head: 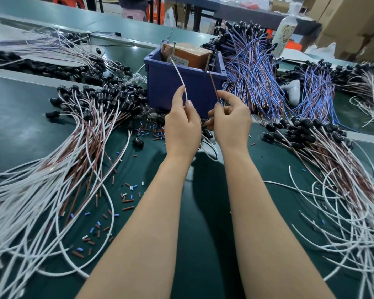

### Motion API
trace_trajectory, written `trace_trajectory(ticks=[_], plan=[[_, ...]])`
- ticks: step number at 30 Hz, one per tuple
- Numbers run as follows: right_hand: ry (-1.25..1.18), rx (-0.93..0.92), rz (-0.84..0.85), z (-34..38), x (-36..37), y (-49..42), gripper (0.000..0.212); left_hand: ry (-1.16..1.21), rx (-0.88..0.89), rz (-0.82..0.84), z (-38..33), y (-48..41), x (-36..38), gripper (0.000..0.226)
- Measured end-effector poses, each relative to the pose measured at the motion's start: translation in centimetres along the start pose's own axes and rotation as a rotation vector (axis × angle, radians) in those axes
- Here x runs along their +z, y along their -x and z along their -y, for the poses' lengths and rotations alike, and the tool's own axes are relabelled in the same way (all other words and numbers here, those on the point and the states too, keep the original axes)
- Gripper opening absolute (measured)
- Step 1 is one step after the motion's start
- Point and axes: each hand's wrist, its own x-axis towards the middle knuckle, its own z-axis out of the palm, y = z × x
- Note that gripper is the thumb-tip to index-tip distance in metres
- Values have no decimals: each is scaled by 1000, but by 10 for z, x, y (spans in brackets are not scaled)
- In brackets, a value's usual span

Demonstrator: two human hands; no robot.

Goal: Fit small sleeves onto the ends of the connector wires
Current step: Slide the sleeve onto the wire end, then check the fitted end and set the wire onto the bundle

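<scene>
1. Above the bench (20, 126), before the blue bin (171, 87), a white wire (180, 78) is pinched between thumb and forefinger of the left hand (181, 126), its free end raised.
2. A brown wire (213, 85) is pinched likewise by the fingers (225, 94) of the right hand (231, 121).
3. Small sleeves (127, 199) are scattered on the bench; whether one is held cannot be told.
4. A sleeve could be dropped among the litter, or a wire tip bent, if pushed on off-line.

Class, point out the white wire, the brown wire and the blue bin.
white wire (181, 78), head view, raised middle stretch.
brown wire (212, 83), head view, raised middle stretch.
blue bin (164, 89), head view, bare front wall.
</scene>
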Motion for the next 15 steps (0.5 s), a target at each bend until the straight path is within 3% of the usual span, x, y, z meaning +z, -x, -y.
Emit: trace_trajectory(ticks=[15], plan=[[55, -19, 54, 5, -1, 2, 33, -3, -45, 115, -8, 1, 5, 41]])
